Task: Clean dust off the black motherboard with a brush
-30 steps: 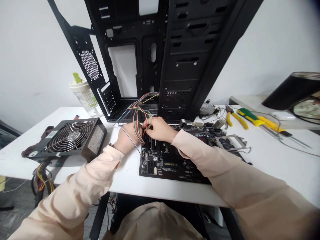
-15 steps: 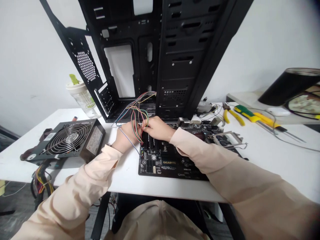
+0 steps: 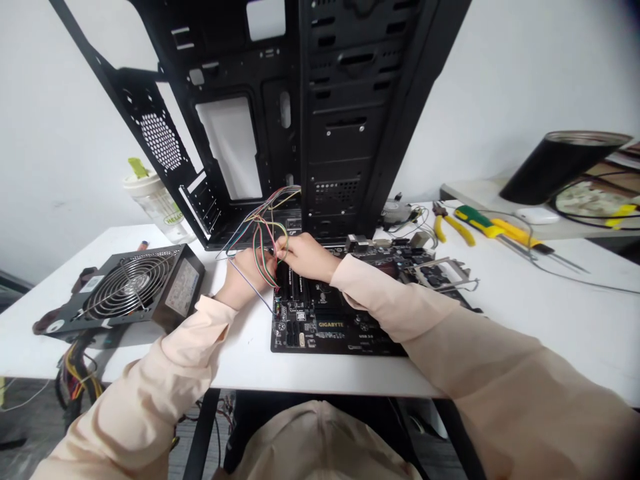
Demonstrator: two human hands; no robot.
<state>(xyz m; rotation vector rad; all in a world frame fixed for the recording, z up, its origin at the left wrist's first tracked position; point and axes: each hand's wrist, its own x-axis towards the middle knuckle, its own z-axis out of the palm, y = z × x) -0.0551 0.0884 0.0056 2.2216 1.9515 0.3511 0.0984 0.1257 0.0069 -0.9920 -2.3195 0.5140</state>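
My left hand (image 3: pixel 243 275) is closed at the left edge of the motherboard (image 3: pixel 331 325), its fingertips among thin coloured wires (image 3: pixel 261 235). Close beside it, my right hand (image 3: pixel 309 258) pinches some of these wires between thumb and fingers, just above the board's far left corner. The wires run from the black computer case (image 3: pixel 333 147) down to the hands. Red, green and white strands end at the board's left edge, and a blue one reaches a spot lower on that edge. The connector ends at my fingertips are hidden.
A power supply (image 3: pixel 183 293) with a fan grille lies left, its cables hanging over the table edge. Behind it stands a clear cup (image 3: pixel 167 212). Pliers (image 3: pixel 453 227) and screwdrivers (image 3: pixel 480 223) lie at the right, near a black cylinder (image 3: pixel 555 167). The case stands upright behind the board.
The view has shifted, so the case and tools appear further left. My hands stay at the wires by the board's left edge, with the right fingertips slightly further from the left ones.
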